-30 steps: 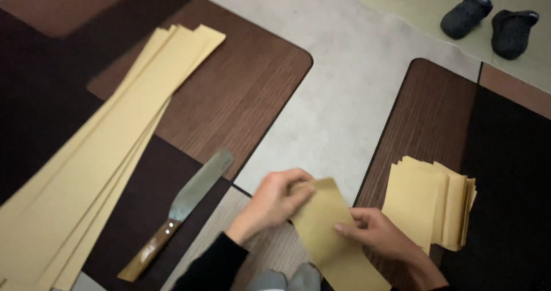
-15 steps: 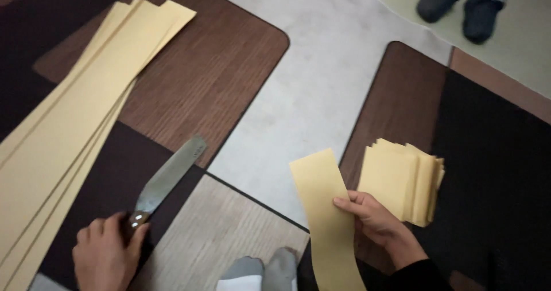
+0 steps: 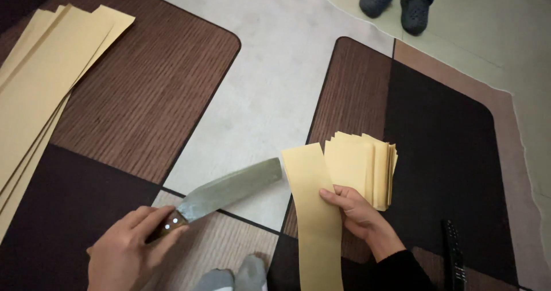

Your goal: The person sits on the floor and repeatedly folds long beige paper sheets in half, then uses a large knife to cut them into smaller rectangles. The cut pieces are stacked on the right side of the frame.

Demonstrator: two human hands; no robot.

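Note:
My left hand (image 3: 127, 251) grips the wooden handle of a broad-bladed knife (image 3: 232, 189), its blade pointing right toward a tan paper strip (image 3: 313, 210). That folded strip is pinched along its right edge by my right hand (image 3: 359, 213), and its top end nearly meets the blade tip. Just right of the strip, a stack of short tan paper pieces (image 3: 367, 162) lies on the dark mat, partly under my right hand's fingers.
Long tan paper sheets (image 3: 43, 90) lie fanned at the far left on a brown mat (image 3: 155, 90). A second brown and black mat (image 3: 442, 147) sits right. Two dark shoes (image 3: 396, 1) rest at the top. A black remote (image 3: 453, 256) lies lower right. My socked feet (image 3: 232, 276) show below.
My left hand left the strip, reached the knife lying on the mat, took its handle and swung the blade toward the strip. My right hand kept hold of the strip.

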